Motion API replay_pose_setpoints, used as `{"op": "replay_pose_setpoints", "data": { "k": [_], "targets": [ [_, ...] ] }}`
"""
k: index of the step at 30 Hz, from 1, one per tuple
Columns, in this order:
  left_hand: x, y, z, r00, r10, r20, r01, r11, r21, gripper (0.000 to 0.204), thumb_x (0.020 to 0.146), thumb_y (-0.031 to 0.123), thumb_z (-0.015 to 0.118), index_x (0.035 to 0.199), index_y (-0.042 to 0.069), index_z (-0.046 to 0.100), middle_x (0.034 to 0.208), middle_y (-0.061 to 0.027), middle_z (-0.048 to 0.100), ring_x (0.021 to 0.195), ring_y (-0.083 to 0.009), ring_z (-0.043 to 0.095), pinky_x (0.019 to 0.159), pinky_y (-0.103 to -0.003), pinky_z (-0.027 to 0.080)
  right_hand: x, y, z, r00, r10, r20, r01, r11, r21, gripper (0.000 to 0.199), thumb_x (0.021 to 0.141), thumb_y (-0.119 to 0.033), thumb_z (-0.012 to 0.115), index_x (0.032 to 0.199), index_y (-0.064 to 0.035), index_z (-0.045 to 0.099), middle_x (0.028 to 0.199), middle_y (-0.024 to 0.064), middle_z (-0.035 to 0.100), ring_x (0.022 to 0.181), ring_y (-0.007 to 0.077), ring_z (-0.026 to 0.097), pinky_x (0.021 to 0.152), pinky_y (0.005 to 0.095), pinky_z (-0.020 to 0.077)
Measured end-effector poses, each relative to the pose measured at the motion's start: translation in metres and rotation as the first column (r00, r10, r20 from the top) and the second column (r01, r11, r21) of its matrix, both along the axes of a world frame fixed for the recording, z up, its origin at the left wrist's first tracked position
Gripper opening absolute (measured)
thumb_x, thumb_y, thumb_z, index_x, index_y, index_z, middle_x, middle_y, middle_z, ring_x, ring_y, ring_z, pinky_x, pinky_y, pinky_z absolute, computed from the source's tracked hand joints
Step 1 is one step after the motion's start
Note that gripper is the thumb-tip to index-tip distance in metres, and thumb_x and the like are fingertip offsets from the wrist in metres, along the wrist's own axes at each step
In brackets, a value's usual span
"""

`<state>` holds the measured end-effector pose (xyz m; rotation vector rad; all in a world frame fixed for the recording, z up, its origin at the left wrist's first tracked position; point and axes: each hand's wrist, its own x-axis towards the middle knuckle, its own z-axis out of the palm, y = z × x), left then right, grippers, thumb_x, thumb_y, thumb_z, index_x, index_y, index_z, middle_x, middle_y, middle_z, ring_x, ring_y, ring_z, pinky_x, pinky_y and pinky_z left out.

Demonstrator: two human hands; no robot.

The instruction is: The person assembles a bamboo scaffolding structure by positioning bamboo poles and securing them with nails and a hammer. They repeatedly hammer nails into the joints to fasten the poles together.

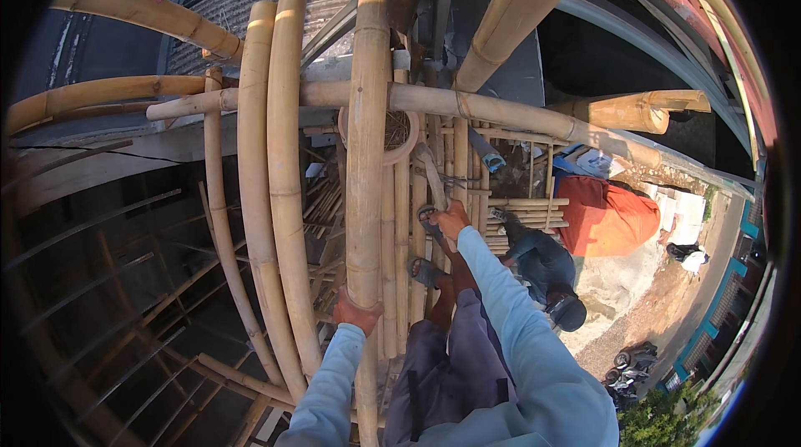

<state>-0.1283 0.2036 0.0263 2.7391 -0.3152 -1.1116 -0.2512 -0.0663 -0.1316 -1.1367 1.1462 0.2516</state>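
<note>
My left hand (357, 313) is closed around an upright, thick bamboo pole (365, 171) in front of me. Its upper part crosses a horizontal bamboo pole (467, 101). My right hand (453, 220) grips a short wooden stick (433, 176) to the right of that pole; whether a tool head sits at its far end I cannot make out. Two more long bamboo poles (286, 155) stand side by side left of my left hand. My sandalled feet (427, 272) rest on narrow bamboo poles (402, 230) below.
A round tub (403, 155) with straw-like bits lies partly behind the thick pole. Below right, another person in a dark cap (567, 313) is near an orange tarp (609, 217). A dark drop with thin bars (108, 305) opens at left. Motorbikes (630, 368) stand far below.
</note>
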Motion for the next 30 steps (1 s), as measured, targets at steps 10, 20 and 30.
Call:
{"op": "replay_pose_setpoints", "data": {
  "k": [10,20,30],
  "targets": [
    [-0.007,0.002,-0.001,0.994,0.108,-0.01,-0.108,0.994,-0.028,0.078,0.063,0.033,0.087,0.127,0.003,0.053,0.116,-0.0239,0.071,0.11,-0.0418,0.069,0.097,-0.048,0.055,-0.011,0.02,0.077,0.864,-0.477,0.159,0.482,0.876,0.01,0.045,0.099,-0.027,0.068,0.131,0.0029,0.058,0.095,0.016,0.068,0.081,0.0216,0.065,0.072,0.0387,0.0538],
    [-0.009,0.0,-0.001,0.997,0.077,0.022,-0.077,0.997,0.028,0.071,0.065,0.026,0.087,0.123,0.003,0.055,0.111,-0.0209,0.073,0.105,-0.0364,0.072,0.092,-0.045,0.057,0.094,-0.064,0.082,0.962,-0.234,0.141,0.264,0.926,-0.269,0.05,0.096,-0.031,0.07,0.111,0.0144,0.056,0.106,0.0379,0.067,0.107,0.0509,0.065,0.093,0.0515,0.0517],
    [-0.008,0.008,-0.006,0.997,0.081,-0.015,-0.081,0.997,-0.004,0.076,0.064,0.028,0.088,0.126,0.002,0.053,0.112,-0.0223,0.072,0.105,-0.0391,0.071,0.094,-0.046,0.056,0.089,-0.063,0.062,0.994,-0.112,-0.014,0.091,0.864,-0.495,0.049,0.076,-0.016,0.083,0.111,0.0084,0.059,0.106,0.0318,0.07,0.103,0.0464,0.069,0.091,0.0489,0.0552]
  ]
}}
